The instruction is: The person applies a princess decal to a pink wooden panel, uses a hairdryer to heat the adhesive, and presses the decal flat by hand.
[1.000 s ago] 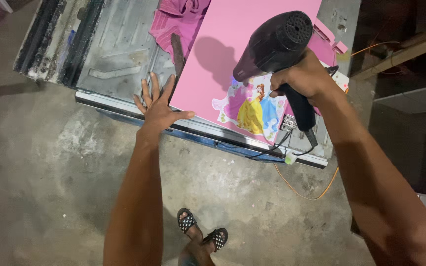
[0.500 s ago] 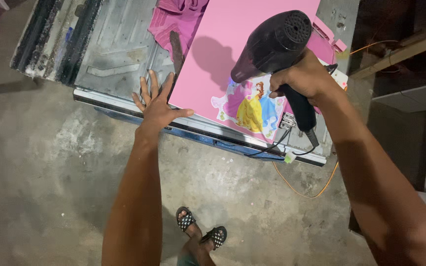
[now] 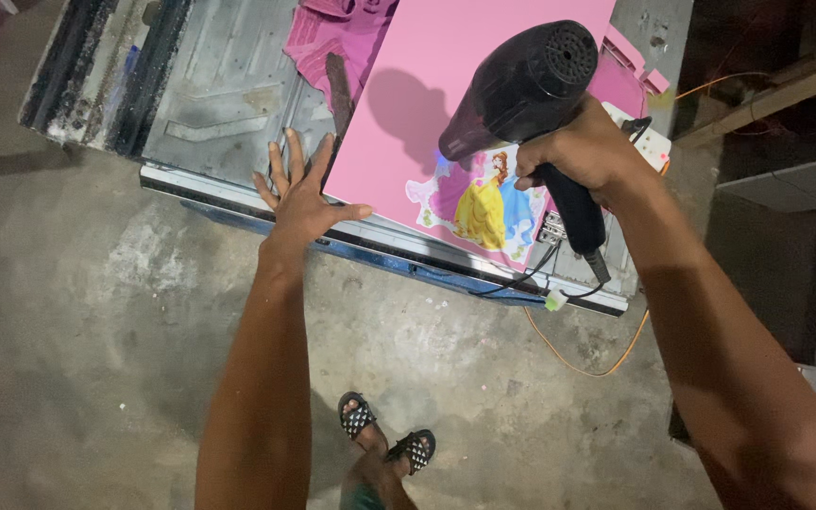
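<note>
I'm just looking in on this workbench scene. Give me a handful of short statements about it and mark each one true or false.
1. The right hand grips a black hair dryer. True.
2. The left hand is clenched in a fist. False: it lies flat with fingers spread, at the corner of the pink panel.
3. The dryer's nozzle points down toward the cartoon sticker on the panel. True.
4. The panel lies on the concrete floor. False: it rests on a grey metal bench.
5. The person is barefoot. False: a studded sandal shows.

a grey metal sheet [image 3: 229, 85] (ribbed, scuffed) carries a pink board [image 3: 465, 85] and pink scraps [image 3: 318, 42].
</note>
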